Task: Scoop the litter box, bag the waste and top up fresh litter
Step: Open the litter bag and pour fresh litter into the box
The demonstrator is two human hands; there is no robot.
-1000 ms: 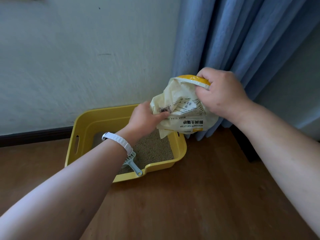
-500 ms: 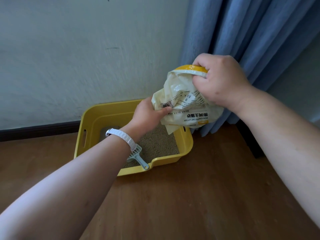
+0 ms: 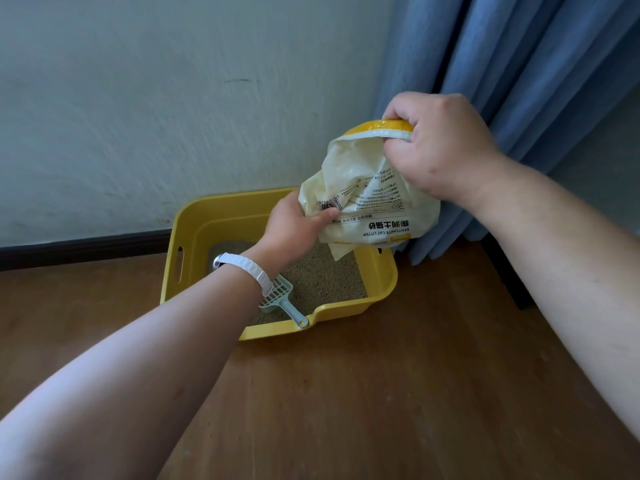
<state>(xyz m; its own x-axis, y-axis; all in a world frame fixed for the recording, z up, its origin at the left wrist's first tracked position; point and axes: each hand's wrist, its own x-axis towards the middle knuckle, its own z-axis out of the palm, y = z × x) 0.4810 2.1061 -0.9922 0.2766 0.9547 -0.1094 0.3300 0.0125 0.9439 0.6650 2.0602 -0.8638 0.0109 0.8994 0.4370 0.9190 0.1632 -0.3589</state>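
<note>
A cream and yellow bag of cat litter hangs upside down over the right end of the yellow litter box. My right hand grips the bag's yellow bottom end from above. My left hand pinches the lower left side of the bag near its mouth. Tan litter covers the box floor. A pale blue slotted scoop lies in the box, its handle propped on the front rim. The bag's opening is hidden behind its folds.
The box sits on a brown wooden floor against a white wall with a dark baseboard. A blue curtain hangs just right of the box. I wear a white wristband on my left wrist.
Both hands keep their grip on the bag. My right hand has lifted its end a little higher, tilting the bag more steeply over the box.
</note>
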